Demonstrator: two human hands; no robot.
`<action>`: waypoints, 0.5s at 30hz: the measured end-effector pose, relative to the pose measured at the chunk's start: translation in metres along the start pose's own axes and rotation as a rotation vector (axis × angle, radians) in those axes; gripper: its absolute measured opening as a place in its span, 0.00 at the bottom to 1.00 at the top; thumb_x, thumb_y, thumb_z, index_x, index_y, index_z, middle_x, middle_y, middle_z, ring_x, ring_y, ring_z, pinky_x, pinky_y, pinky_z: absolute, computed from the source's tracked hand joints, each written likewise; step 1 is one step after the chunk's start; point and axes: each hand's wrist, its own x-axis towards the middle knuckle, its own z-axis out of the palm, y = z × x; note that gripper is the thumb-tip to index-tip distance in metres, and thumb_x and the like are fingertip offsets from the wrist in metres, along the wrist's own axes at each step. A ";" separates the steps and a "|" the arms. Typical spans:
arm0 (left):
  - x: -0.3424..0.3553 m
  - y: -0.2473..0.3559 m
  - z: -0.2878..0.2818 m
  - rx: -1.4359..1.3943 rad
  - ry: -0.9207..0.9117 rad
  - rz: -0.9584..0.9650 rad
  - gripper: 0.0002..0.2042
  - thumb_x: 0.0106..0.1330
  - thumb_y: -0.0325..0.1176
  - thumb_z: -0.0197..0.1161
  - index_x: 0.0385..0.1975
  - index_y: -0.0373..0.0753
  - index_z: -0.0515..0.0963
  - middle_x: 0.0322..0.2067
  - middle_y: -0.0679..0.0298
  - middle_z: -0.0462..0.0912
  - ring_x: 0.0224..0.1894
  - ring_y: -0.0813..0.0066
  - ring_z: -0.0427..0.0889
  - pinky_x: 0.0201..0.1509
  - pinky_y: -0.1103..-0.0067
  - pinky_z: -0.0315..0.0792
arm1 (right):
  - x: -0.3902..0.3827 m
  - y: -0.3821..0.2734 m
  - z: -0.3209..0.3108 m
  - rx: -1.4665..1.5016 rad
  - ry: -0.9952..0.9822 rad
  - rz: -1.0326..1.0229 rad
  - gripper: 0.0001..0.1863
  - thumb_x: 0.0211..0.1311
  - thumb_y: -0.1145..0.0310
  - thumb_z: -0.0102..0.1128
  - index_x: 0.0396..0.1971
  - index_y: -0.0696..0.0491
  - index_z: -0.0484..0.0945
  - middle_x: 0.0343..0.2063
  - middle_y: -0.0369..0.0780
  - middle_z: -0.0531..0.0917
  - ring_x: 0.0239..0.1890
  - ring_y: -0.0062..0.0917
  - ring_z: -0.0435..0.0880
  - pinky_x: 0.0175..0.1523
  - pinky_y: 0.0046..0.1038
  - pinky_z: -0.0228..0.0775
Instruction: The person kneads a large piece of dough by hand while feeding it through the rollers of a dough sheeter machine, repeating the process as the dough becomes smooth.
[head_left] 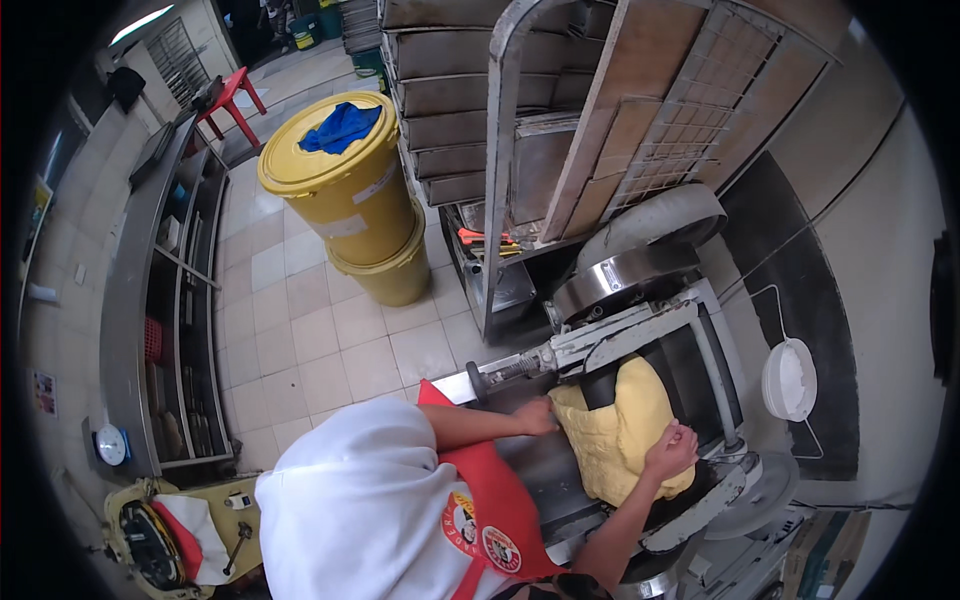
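Note:
A large, thick slab of pale yellow dough (640,405) lies folded on the metal bed of a dough roller machine (560,480). My left hand (539,416) is closed at the dough's left edge, its fingers gripping the corner there. On the opposite side, my right hand (672,451) has its fingers curled in against the dough's right edge. Just beyond the dough, a dark roller (601,388) shows partly behind it.
The machine's metal frame (715,365) borders the dough on the right. Ahead stands a tall tray rack (497,200). A yellow lidded drum (345,200) with a blue cloth (342,128) on top is at the left. A metal shelf counter (140,330) runs along the left wall.

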 end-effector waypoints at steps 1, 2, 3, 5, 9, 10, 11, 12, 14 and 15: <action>0.009 0.005 0.004 0.016 -0.008 0.012 0.31 0.54 0.50 0.76 0.51 0.35 0.77 0.53 0.46 0.79 0.61 0.50 0.78 0.62 0.62 0.75 | 0.006 0.009 0.003 0.064 -0.043 0.012 0.18 0.73 0.56 0.59 0.28 0.54 0.78 0.28 0.42 0.77 0.36 0.36 0.79 0.43 0.38 0.63; 0.016 0.014 0.007 0.005 -0.019 0.036 0.32 0.52 0.53 0.78 0.50 0.36 0.77 0.53 0.47 0.79 0.60 0.49 0.78 0.62 0.63 0.75 | 0.010 0.018 0.003 0.123 -0.083 0.027 0.18 0.73 0.56 0.59 0.28 0.55 0.78 0.27 0.43 0.77 0.35 0.35 0.79 0.43 0.37 0.64; 0.021 0.021 0.008 -0.013 -0.062 0.047 0.32 0.52 0.53 0.78 0.49 0.36 0.77 0.53 0.47 0.79 0.59 0.49 0.78 0.62 0.63 0.75 | 0.012 0.026 0.001 0.348 -0.073 0.108 0.18 0.73 0.56 0.59 0.29 0.57 0.78 0.28 0.42 0.77 0.36 0.34 0.79 0.44 0.36 0.65; 0.027 0.035 0.010 -0.059 -0.141 0.065 0.33 0.51 0.55 0.79 0.49 0.37 0.77 0.53 0.47 0.79 0.58 0.50 0.79 0.61 0.63 0.75 | 0.017 0.036 -0.003 0.798 -0.059 0.258 0.18 0.74 0.57 0.60 0.31 0.59 0.78 0.28 0.42 0.77 0.36 0.33 0.78 0.44 0.34 0.67; 0.024 0.045 0.017 -0.097 -0.231 0.130 0.31 0.51 0.56 0.79 0.43 0.37 0.79 0.45 0.50 0.83 0.51 0.52 0.83 0.53 0.64 0.76 | -0.034 0.004 0.004 0.349 0.194 0.110 0.15 0.75 0.61 0.58 0.35 0.60 0.78 0.29 0.42 0.77 0.35 0.33 0.77 0.43 0.33 0.68; 0.022 0.044 0.020 -0.123 -0.233 0.151 0.30 0.51 0.57 0.79 0.41 0.38 0.79 0.42 0.51 0.84 0.49 0.52 0.83 0.52 0.64 0.77 | -0.047 -0.011 0.006 0.322 0.165 0.028 0.15 0.75 0.62 0.58 0.35 0.59 0.78 0.30 0.42 0.77 0.34 0.34 0.76 0.42 0.34 0.67; 0.020 0.042 0.023 -0.147 -0.237 0.172 0.29 0.50 0.57 0.79 0.40 0.38 0.79 0.40 0.52 0.85 0.47 0.53 0.84 0.50 0.64 0.77 | -0.052 -0.018 0.009 0.296 0.138 -0.052 0.14 0.75 0.62 0.58 0.35 0.59 0.78 0.30 0.43 0.77 0.34 0.34 0.76 0.42 0.35 0.67; 0.019 0.041 0.025 -0.165 -0.247 0.167 0.29 0.50 0.56 0.80 0.38 0.38 0.79 0.38 0.53 0.85 0.45 0.53 0.84 0.49 0.65 0.77 | -0.048 -0.015 0.012 0.198 0.140 -0.068 0.14 0.75 0.62 0.58 0.34 0.58 0.78 0.30 0.43 0.77 0.34 0.36 0.76 0.41 0.37 0.67; 0.019 0.039 0.029 -0.191 -0.279 0.162 0.28 0.49 0.56 0.80 0.36 0.38 0.80 0.35 0.55 0.85 0.43 0.54 0.85 0.47 0.66 0.77 | -0.035 -0.004 0.015 -0.003 0.151 -0.089 0.14 0.74 0.61 0.59 0.32 0.58 0.77 0.29 0.44 0.77 0.33 0.38 0.76 0.40 0.40 0.66; 0.019 0.037 0.032 -0.181 -0.281 0.159 0.28 0.49 0.56 0.81 0.36 0.38 0.80 0.35 0.55 0.85 0.42 0.55 0.85 0.46 0.66 0.77 | -0.026 0.000 0.016 -0.029 0.146 -0.102 0.14 0.74 0.61 0.59 0.32 0.57 0.77 0.28 0.44 0.77 0.32 0.40 0.76 0.39 0.42 0.66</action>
